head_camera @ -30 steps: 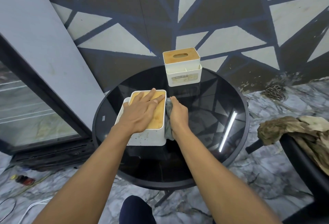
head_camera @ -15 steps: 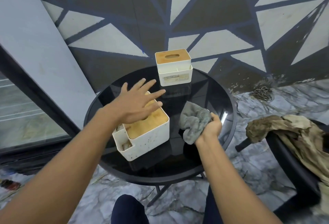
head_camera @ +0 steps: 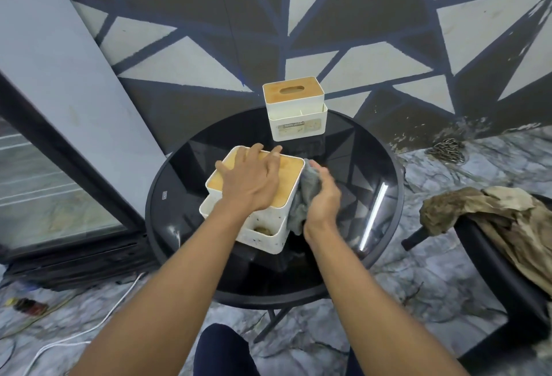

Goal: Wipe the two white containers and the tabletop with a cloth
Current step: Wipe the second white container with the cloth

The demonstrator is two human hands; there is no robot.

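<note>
Left grip: my left grip (head_camera: 254, 184) lies flat on the wooden lid (head_camera: 291, 180) of the near container (head_camera: 264, 236). The fingers are straight and slightly spread, pressing down and curled round nothing.
Right grip: my right grip (head_camera: 324, 205) is curled round the grey cloth (head_camera: 301, 199), which is bunched between its palm and the container's side wall.
Cloth: it touches the wall that faces my right grip and hangs down towards the desk (head_camera: 358, 163).
Near container: white and speckled with dirt, it stands under my left grip and just left of my right one. Its open compartments are on the side nearest me.
Far container: the far container (head_camera: 294, 120) stands upright beyond both grips at the back edge of the desk, well apart from them.
Change from half a second ago: my left grip was lifted over the lid with its fingers fanned, and it is now pressed down on it. My right grip held the cloth out to the right, clear of the container, and it is now against the wall. The near container sits at a different angle. The far container has not moved.
Off the desk: a chair draped with brown fabric (head_camera: 484, 211) is to the right of my right grip.
</note>
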